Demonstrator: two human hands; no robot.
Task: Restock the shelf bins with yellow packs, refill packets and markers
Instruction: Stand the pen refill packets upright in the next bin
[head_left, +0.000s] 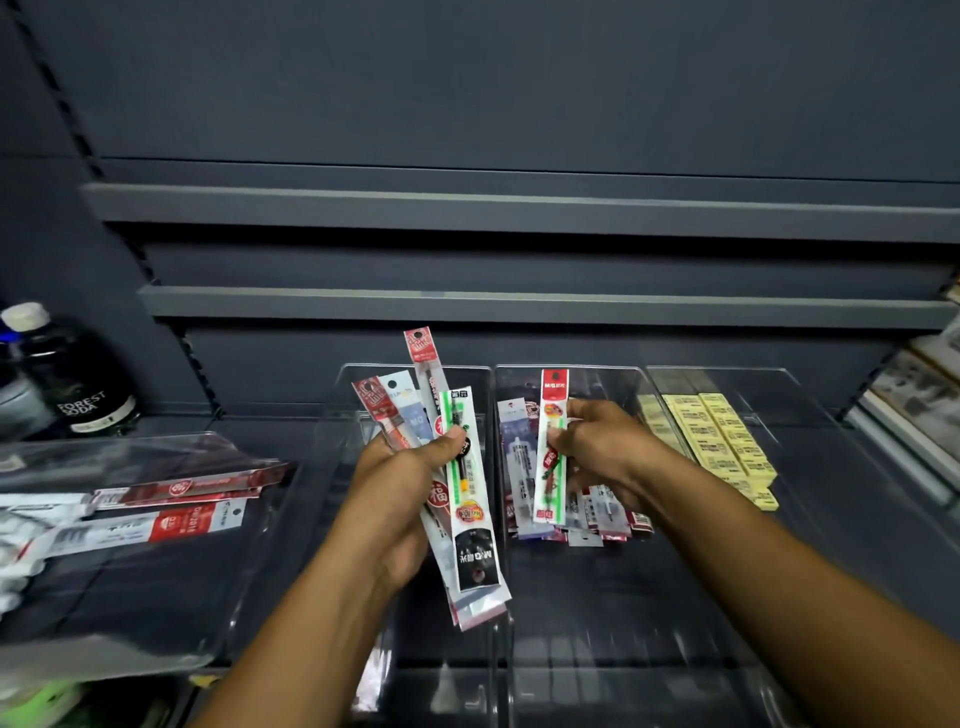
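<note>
Nearest, left hand (410, 478) clamped on a fanned sheaf of packets (467, 499), thumb pinning their middles; right hand (597, 447) pinched on one packet (551, 447) at mid-length, above the filled middle bin (571, 374). Likely light, flimsy and slick, so best gripped mid-length, flat between thumb and fingertips. Beyond the right knuckles, yellow packs (719, 441) stacked in the far bin.

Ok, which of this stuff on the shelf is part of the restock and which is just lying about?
Part of the job:
- fanned packets in left hand
- single packet in right hand
- packets in middle bin
- yellow packs in right bin
- loose packets at left

Lying about:
- dark soda bottle
</note>
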